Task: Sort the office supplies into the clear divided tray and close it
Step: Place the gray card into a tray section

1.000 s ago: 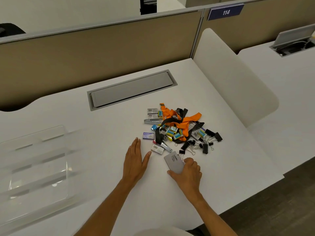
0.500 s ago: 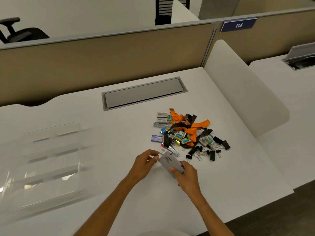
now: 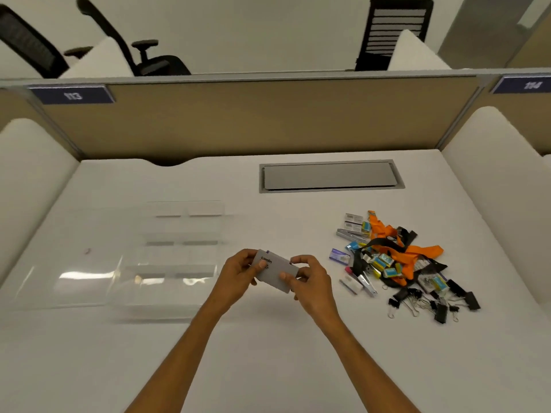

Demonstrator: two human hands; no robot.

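Left grip (image 3: 238, 272) and right grip (image 3: 313, 281) both clamp on one small grey box (image 3: 276, 271) marked "camlin", thumbs on its top face. The box is held tilted above the desk (image 3: 298, 353), front centre.

Far left: clear lid (image 3: 68, 278) lies flat and open. Just beside it, on the lid's right, sits the clear divided tray (image 3: 167, 293); it is blurred, so I cannot tell its contents.

Back, right of centre: grey cable hatch (image 3: 331, 175), flush in the desk.

Right, well apart from the tray: pile of supplies. Small staple boxes (image 3: 353, 219) on its left edge, orange lanyard (image 3: 417, 251) tangled in the middle, black binder clips (image 3: 441, 305) at front right.
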